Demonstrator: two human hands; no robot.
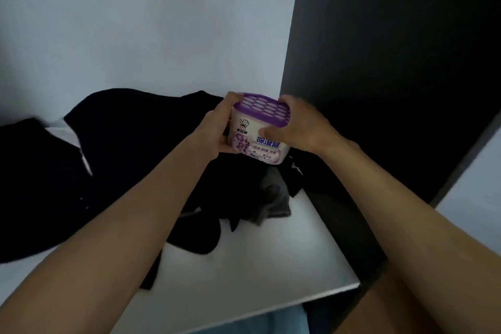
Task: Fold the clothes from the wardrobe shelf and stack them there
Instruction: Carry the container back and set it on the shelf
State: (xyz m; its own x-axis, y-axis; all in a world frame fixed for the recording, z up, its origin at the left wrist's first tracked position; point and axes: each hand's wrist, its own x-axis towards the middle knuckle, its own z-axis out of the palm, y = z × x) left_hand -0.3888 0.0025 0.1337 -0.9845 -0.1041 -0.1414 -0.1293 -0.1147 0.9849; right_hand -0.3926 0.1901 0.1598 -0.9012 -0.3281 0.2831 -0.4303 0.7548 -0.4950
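Your left grip (217, 127) and right grip (295, 125) clasp white tub (257, 141) by opposite sides, fingers curled round it, purple vented lid (261, 108) up, label facing you. Under tub: dark clothes (122, 149) unfolded on white shelf (271, 266), heap's long axis running left-right along back wall (135, 22); grey garment (273, 198) at right end.

Shelf (244, 279): white, flat, smooth; front edge slanting from lower left up to a corner at right.
Back wall (135, 22): behind the shelf; plain white with a bluish cast.
Side panel (393, 49): at the shelf's right end; upright, near black, meeting the back wall in a straight line.
Pale surface (479, 192): right of the shelf, past the side panel's front edge; kind unclear.
Blue patch (287, 320): below the shelf's front edge; blurred, kind unclear.
Light: dim, cool; brightest on the shelf's front part, dark in the upper corners.
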